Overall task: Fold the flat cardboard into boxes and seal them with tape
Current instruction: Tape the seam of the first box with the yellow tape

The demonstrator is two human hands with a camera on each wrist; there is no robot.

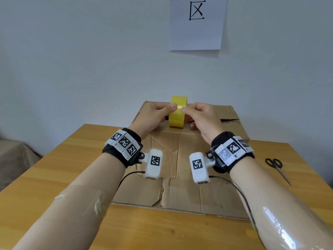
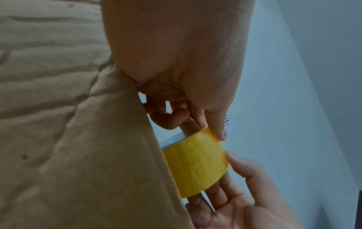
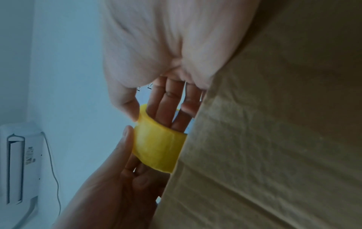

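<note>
A brown cardboard box (image 1: 176,152) stands on the wooden table (image 1: 63,168), with its near flaps (image 1: 180,193) lying flat toward me. Both hands hold a yellow tape roll (image 1: 177,114) upright just over the box's top. My left hand (image 1: 167,112) grips the roll from the left, thumb on its outer face. My right hand (image 1: 189,114) grips it from the right, thumb on the outer face and fingers through the core. The left wrist view shows the tape roll (image 2: 195,162) beside the box's wall (image 2: 68,139). In the right wrist view, fingers pass through the tape roll (image 3: 158,148).
Black scissors (image 1: 277,168) lie on the table at the right. A paper sheet (image 1: 196,24) with a printed character hangs on the wall behind. A white appliance (image 3: 19,162) with a cable stands by the wall in the right wrist view.
</note>
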